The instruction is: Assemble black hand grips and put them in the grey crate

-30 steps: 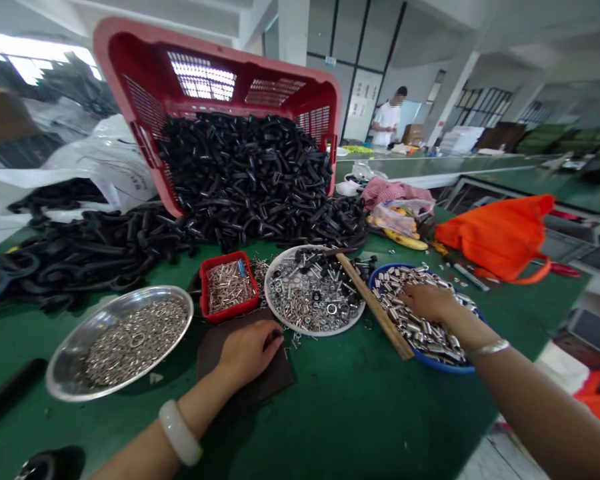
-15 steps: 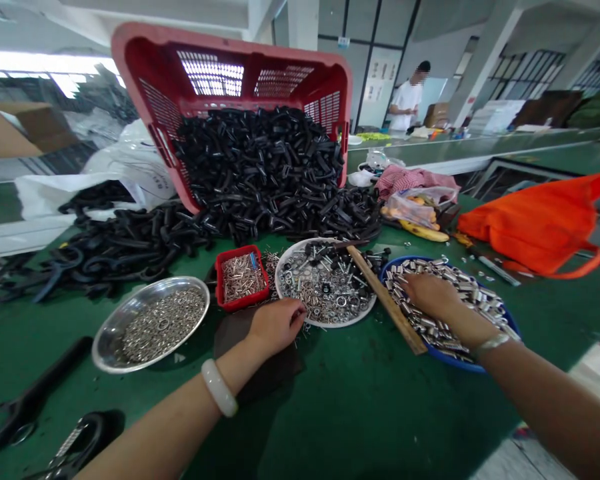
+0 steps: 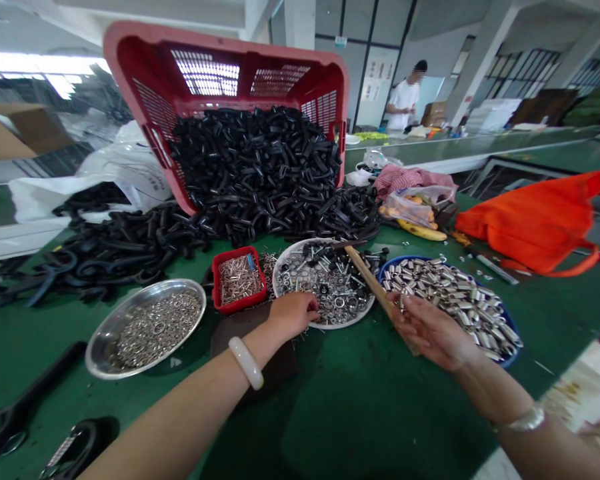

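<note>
My left hand rests at the near rim of a white plate of mixed screws, nuts and washers, its fingers curled; I cannot tell whether they pinch anything. My right hand is raised just off a blue tray heaped with silver metal sleeves. Its fingertips seem to pinch one small sleeve. Between plate and tray lies a wooden ruler, partly behind my right hand.
A tipped red crate spills black plastic hooks across the green table. A red tray of pins, a steel dish of rings, an orange bag and a co-worker are in view.
My right hand has lifted off the sleeves and turned, drawing back toward me. My left hand has moved onto the white plate's rim.
</note>
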Demonstrator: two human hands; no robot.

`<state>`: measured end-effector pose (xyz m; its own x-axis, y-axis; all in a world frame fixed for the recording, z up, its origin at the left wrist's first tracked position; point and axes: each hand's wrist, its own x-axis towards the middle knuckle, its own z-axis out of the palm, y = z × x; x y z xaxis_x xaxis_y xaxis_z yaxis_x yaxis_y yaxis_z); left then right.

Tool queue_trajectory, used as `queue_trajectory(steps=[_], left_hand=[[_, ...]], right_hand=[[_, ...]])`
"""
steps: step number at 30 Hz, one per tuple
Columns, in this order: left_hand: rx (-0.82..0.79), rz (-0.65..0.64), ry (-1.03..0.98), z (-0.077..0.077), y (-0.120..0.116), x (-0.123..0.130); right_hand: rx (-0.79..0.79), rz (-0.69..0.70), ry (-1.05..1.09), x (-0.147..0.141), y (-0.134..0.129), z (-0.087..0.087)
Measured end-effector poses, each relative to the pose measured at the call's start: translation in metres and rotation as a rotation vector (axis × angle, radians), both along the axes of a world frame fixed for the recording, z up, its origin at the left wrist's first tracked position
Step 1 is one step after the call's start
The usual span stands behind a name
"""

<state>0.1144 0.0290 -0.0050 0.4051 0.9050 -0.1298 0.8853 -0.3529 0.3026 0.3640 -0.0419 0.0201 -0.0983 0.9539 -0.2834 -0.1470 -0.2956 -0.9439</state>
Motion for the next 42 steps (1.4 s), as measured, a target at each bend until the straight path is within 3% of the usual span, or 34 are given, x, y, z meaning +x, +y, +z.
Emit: queue_trajectory(steps=[5, 8, 15, 21, 28, 42], left_hand=[[0.183, -0.076, -0.024, -0.002, -0.008, -0.003], [0.184, -0.036, -0.191, -0.002, -0.008, -0.006], [-0.334, 0.318, -0.967, 0.0, -0.023, -0.002], [-0.689, 0.526, -1.221, 0.004, -0.052, 0.0], [-0.796, 0.604, -1.33, 0.006, -0.06, -0.011], [-0.858, 0.612, -1.474, 0.004, -0.06, -0.022]], right_hand=[[-0.022, 0.054, 0.019, -0.04, 0.009, -0.011], [-0.076, 0.001, 0.053, -0.058, 0.015, -0.019], [-0.083, 0.051, 0.216, -0.081, 0.018, -0.021], [0.209, -0.055, 0.073, -0.106, 0.024, -0.02], [0.061, -0.032, 0.252, -0.123, 0.026, -0.015], [0.106, -0.099, 0.33, -0.136, 0.023, -0.022]])
